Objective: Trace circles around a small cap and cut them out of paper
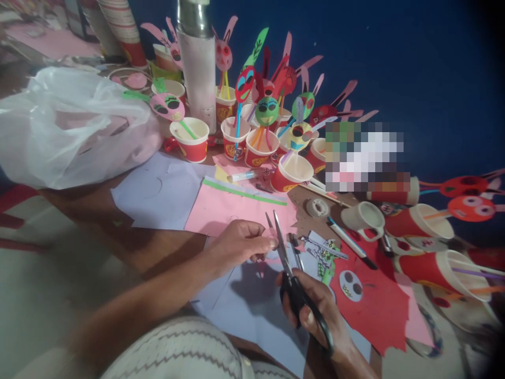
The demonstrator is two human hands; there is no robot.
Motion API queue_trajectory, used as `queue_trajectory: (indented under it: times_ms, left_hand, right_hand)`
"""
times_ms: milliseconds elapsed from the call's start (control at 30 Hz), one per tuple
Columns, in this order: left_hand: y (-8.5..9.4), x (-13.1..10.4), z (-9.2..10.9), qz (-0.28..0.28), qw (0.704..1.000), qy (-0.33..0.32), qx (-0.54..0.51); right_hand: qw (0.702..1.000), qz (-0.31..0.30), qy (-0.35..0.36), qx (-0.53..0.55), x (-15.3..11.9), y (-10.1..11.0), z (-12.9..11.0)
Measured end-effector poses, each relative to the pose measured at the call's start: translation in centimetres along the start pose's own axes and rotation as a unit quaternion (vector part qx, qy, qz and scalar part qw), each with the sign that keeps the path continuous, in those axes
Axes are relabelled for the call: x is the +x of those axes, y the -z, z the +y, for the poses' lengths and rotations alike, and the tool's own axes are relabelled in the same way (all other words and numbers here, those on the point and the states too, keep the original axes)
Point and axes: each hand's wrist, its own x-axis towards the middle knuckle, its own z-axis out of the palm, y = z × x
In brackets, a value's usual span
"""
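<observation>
My left hand [240, 243] pinches a small piece of pink paper [270, 253] above the blue paper sheet [252, 310]. Black-handled scissors [287, 263] are in my right hand [315, 310], their blades slightly parted and pointing away from me, beside the pink piece. Beyond my hands lies a pink sheet [213, 208] with a green strip along its far edge. To the right, a white cut-out face [351, 286] rests on red paper [379, 316].
Several red-and-white cups [193, 150] hold straws with paper faces along the blue wall. A tall flask [200, 79] stands among them. At the left is a white plastic bag [71, 126]. Markers [351, 242], a tape roll [317, 208] and a white mug [363, 218] lie right of centre.
</observation>
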Motion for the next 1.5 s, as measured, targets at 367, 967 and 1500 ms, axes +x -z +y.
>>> queue_trajectory:
  times_ms: [367, 967, 1500]
  left_hand:
    - [0.03, -0.08, 0.07, 0.013, 1.0, -0.013, 0.014]
    - [0.49, 0.28, 0.34, -0.003, 1.0, 0.024, -0.007]
    - [0.78, 0.25, 0.33, -0.013, 1.0, 0.024, -0.005]
  right_hand:
    - [0.999, -0.024, 0.011, -0.036, -0.02, 0.03, 0.04]
    - [0.999, -0.033, -0.006, -0.01, -0.17, 0.26, -0.05]
    - [1.0, -0.026, -0.007, 0.008, -0.07, 0.3, 0.08]
